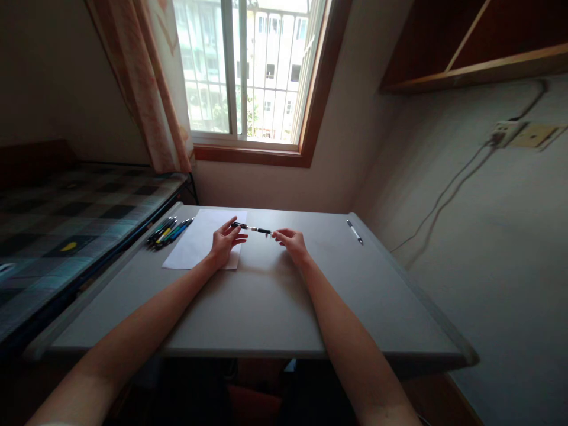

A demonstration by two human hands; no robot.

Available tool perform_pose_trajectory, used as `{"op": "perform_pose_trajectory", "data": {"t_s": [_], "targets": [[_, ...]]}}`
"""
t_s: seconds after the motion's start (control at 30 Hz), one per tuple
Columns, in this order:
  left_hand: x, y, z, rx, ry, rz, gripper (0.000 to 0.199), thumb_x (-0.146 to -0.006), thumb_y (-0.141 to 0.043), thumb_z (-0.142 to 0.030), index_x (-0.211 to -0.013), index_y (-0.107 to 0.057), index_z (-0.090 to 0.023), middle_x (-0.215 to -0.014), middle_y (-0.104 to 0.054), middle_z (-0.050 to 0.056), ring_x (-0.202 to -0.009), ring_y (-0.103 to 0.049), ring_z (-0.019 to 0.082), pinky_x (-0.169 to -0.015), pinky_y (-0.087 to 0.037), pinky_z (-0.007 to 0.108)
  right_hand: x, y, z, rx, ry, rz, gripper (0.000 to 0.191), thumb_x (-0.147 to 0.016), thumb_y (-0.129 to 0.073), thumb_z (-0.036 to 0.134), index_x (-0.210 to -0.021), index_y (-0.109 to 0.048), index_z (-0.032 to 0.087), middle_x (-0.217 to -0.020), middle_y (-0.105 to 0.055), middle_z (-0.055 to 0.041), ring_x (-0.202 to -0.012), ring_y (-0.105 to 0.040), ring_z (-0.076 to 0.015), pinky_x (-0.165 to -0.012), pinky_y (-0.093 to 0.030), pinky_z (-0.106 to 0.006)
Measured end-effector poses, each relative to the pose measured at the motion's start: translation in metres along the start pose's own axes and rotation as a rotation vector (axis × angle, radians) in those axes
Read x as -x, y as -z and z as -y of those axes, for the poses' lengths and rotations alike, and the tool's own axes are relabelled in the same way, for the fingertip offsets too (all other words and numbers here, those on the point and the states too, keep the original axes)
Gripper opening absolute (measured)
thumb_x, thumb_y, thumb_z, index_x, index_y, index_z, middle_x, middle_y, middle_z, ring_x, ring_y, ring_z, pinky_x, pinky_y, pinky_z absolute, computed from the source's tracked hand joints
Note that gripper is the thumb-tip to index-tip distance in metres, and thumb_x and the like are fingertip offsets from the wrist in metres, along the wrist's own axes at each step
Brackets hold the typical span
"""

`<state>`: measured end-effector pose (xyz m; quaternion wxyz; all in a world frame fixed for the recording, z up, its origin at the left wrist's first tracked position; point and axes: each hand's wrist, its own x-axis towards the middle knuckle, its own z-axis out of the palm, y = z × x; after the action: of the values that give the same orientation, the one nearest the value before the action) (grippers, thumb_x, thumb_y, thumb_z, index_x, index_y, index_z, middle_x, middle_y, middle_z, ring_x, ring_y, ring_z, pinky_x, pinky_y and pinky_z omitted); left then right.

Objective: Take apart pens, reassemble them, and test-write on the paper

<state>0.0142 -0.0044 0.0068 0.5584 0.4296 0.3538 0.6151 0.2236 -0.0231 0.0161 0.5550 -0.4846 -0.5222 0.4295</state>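
Above the table, a black-and-clear pen [252, 228] spans the gap between my two hands, nearly level. My left hand [225, 241] pinches its dark left end between thumb and forefinger, the other fingers spread. At the opposite end, the fingertips of my right hand [290, 240] are closed on the pen's tip, where a small pale part shows; I cannot make out its detail. Under my left hand lies a white sheet of paper [189, 245].
Several pens [168, 232] lie in a bunch left of the paper. A single pen [354, 232] rests near the right edge of the grey table [248, 313]. A checkered bed [89, 219] stands left; a wall with a cord [448, 189] is right.
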Motion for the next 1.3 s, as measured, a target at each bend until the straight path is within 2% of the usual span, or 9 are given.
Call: {"op": "perform_pose_trajectory", "data": {"t_s": [0.17, 0.3, 0.4, 0.73, 1.07, 1.2, 1.3], "targets": [[-0.001, 0.001, 0.002, -0.004, -0.032, 0.016, 0.060, -0.070, -0.069, -0.021, -0.124, -0.044, -0.020, -0.092, -0.065, 0.005, -0.066, -0.068, 0.016, -0.060, -0.055, 0.027, 0.000, 0.000, -0.001, 0.021, 0.013, 0.018, 0.031, -0.059, -0.069, 0.044, -0.070, -0.068, 0.015, -0.070, -0.069, -0.0064, -0.058, -0.056, -0.0115, -0.055, -0.040, -0.024], [-0.005, 0.002, 0.005, 0.003, -0.038, -0.086, 0.061, -0.069, -0.071, -0.021, -0.119, -0.035, -0.022, -0.086, -0.065, 0.003, -0.062, -0.068, 0.017, -0.058, -0.055, 0.029, 0.000, -0.002, -0.001, 0.037, 0.017, 0.037, 0.030, -0.060, -0.068, 0.043, -0.070, -0.067, 0.015, -0.070, -0.069, -0.0065, -0.058, -0.055, -0.0113, -0.055, -0.040, -0.024], [-0.007, 0.003, 0.009, 0.003, -0.042, -0.136, 0.053, -0.069, -0.071, -0.022, -0.107, -0.036, -0.020, -0.087, -0.065, 0.005, -0.062, -0.068, 0.018, -0.059, -0.055, 0.030, 0.000, -0.004, -0.002, 0.052, 0.020, 0.057, 0.029, -0.060, -0.068, 0.042, -0.070, -0.067, 0.015, -0.070, -0.069, -0.0062, -0.058, -0.055, -0.0112, -0.055, -0.039, -0.024], [-0.008, 0.005, 0.008, 0.007, -0.066, -0.131, 0.043, -0.066, -0.073, -0.023, -0.092, -0.039, -0.018, -0.081, -0.067, 0.004, -0.059, -0.067, 0.016, -0.060, -0.055, 0.030, 0.000, -0.003, -0.004, 0.061, 0.013, 0.055, 0.028, -0.060, -0.068, 0.041, -0.070, -0.068, 0.015, -0.068, -0.068, -0.0056, -0.057, -0.054, -0.0110, -0.054, -0.039, -0.023], [-0.005, 0.003, 0.004, -0.023, -0.042, -0.082, 0.064, -0.065, -0.074, -0.024, -0.118, -0.038, -0.022, -0.083, -0.066, 0.004, -0.061, -0.067, 0.017, -0.059, -0.055, 0.029, -0.002, -0.004, -0.007, 0.106, 0.043, 0.070, 0.027, -0.060, -0.068, 0.041, -0.066, -0.067, 0.015, -0.064, -0.067, -0.0057, -0.055, -0.054, -0.0115, -0.053, -0.039, -0.024], [-0.005, 0.001, 0.005, 0.038, -0.009, -0.056, 0.043, -0.064, -0.074, -0.022, -0.101, -0.055, -0.013, -0.085, -0.067, 0.008, -0.070, -0.068, 0.018, -0.066, -0.055, 0.030, -0.004, -0.004, -0.009, 0.104, 0.075, 0.019, 0.027, -0.059, -0.068, 0.041, -0.066, -0.068, 0.015, -0.063, -0.067, -0.0057, -0.054, -0.054, -0.0119, -0.053, -0.041, -0.025], [-0.005, -0.001, 0.007, 0.102, 0.012, -0.051, 0.032, -0.063, -0.075, -0.020, -0.089, -0.059, -0.010, -0.082, -0.068, 0.008, -0.073, -0.067, 0.017, -0.075, -0.054, 0.031, -0.005, -0.003, -0.011, 0.117, 0.127, -0.026, 0.027, -0.060, -0.068, 0.041, -0.066, -0.068, 0.015, -0.061, -0.066, -0.0051, -0.053, -0.053, -0.0122, -0.054, -0.042, -0.026]]}}
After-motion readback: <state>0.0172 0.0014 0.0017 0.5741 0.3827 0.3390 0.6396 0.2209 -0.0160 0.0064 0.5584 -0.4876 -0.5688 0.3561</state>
